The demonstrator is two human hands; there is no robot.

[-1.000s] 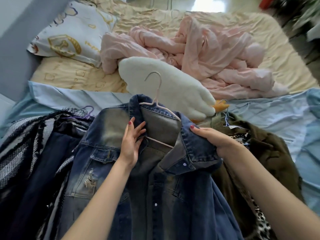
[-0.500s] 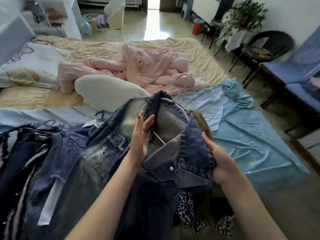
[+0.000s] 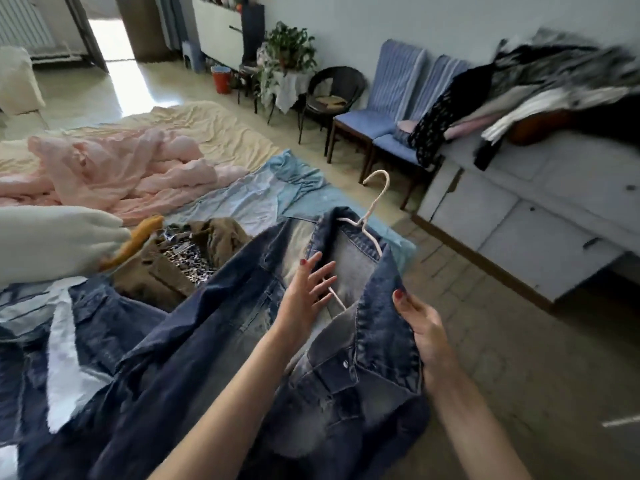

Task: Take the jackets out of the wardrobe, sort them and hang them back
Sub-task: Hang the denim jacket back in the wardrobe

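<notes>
Both hands are on the denim jacket [image 3: 242, 341], seen from the head camera, the only view. Her right hand [image 3: 420, 327] grasps the right side of the collar, thumb on top of the fold and fingers tucked beneath it. Her left hand [image 3: 304, 299] is released, fingers straight and spread, resting against the inside of the open front just beside the lower bar of the pale hanger [image 3: 367, 223]. That hanger sits inside the collar, its hook standing up above the neckline. The jacket is lifted at the collar while its left sleeve and body trail over the edge of the bed [image 3: 221, 133], where a brown jacket [image 3: 180, 268] with a leopard-print lining lies just beyond it. More denim lies at the lower left. To the right, a heap of clothes [image 3: 540, 84] rests on a grey cabinet [image 3: 519, 202], well apart from the hands.

By my judgement this is the sorting-to-hanging step: the garment looks dressed on its hanger and ready to be carried off. The next move calls for taking the hook in one hand, so the jacket's weight hangs from it, and freeing the trailing sleeve from the bed before walking to the wardrobe, which is not in view
</notes>
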